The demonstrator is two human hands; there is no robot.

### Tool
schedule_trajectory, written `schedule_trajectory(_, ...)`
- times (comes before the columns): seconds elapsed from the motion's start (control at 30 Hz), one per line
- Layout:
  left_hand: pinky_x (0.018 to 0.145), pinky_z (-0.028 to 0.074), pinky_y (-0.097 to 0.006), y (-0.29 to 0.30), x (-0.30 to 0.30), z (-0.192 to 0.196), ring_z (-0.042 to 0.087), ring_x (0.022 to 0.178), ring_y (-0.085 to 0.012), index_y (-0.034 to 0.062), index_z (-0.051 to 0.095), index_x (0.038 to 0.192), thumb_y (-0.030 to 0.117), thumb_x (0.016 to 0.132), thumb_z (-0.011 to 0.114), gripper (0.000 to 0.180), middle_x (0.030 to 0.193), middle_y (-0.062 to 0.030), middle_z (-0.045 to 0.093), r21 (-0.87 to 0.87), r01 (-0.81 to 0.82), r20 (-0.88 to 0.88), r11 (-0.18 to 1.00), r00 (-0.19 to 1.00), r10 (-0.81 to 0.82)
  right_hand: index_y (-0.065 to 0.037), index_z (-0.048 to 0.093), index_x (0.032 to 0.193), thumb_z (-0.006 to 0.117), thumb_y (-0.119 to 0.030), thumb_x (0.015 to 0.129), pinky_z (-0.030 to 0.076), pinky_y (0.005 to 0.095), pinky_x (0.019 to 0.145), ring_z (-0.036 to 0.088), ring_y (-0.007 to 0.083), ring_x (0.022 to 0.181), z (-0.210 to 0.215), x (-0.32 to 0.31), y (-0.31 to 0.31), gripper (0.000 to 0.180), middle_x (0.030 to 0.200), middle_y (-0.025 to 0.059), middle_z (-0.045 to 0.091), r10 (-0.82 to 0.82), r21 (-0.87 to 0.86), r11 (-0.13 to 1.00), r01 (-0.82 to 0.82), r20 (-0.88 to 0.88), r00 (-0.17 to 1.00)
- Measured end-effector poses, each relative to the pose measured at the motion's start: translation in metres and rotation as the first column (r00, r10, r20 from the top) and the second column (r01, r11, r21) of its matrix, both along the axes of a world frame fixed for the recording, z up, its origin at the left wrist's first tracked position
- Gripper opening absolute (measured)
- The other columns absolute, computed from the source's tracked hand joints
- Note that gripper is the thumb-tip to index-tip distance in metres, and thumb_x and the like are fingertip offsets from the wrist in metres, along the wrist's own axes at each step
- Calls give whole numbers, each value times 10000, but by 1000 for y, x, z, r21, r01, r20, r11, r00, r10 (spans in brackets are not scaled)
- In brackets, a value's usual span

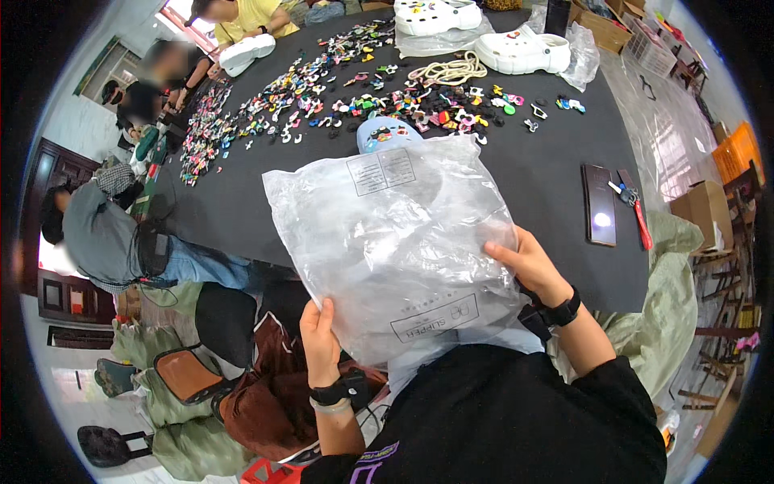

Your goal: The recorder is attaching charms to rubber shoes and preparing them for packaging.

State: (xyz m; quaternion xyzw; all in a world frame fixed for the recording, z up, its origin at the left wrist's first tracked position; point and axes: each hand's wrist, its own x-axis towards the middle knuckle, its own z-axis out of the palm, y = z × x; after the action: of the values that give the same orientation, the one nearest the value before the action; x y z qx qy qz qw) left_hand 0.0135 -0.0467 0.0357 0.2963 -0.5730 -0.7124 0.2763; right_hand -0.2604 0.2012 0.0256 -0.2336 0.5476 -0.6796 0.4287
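I hold a large clear plastic bag (395, 242) in front of my chest, above the near edge of a black table (556, 177). My left hand (320, 339) grips the bag's lower left edge. My right hand (528, 262) grips its right side, fingers pressed into the film. The bag bears two printed labels, and whether anything is inside it I cannot tell. A light blue clog (387, 133) with small charms on it peeks out just beyond the bag's top.
Several small colourful charms (355, 93) lie scattered across the far table, with a coiled cream rope (451, 71), white clogs (520, 50), a dark phone (599, 203) and red-handled cutters (641, 222). Other people sit at the left side. Cardboard boxes (705, 206) stand right.
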Motion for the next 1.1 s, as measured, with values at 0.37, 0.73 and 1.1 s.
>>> schedule_trajectory(0.37, 670, 471, -301, -71, 50, 14, 596, 752, -176, 21, 590, 714, -38, 768, 471, 143, 835, -84, 641, 304, 433, -239, 849, 897, -372, -34, 709, 920, 588, 48, 755, 478, 343, 803, 612, 210, 888, 66, -50, 23, 222, 923, 88, 652, 567, -58, 745, -665, -471, 676)
schedule_trajectory(0.73, 740, 449, -326, -65, -17, 157, 579, 797, -260, -4, 595, 783, 30, 808, 490, 114, 842, -122, 611, -490, 710, 234, 506, 666, -708, 7, 557, 1267, 802, -419, 721, 413, 417, 997, 521, 359, 1213, 169, -39, -1, 734, 1332, 200, 532, 268, 136, 911, -389, -912, 309)
schedule_trajectory(1.1, 1023, 401, -394, -39, -28, 198, 510, 1224, -299, 25, 576, 1242, 47, 897, 569, 346, 1367, -163, 501, -787, 121, 51, 605, 990, -131, -4, 689, 869, 714, -142, 842, 466, 241, 623, 596, 71, 688, 130, -23, -38, 143, 735, 7, 669, 263, 159, 964, -215, -416, 870)
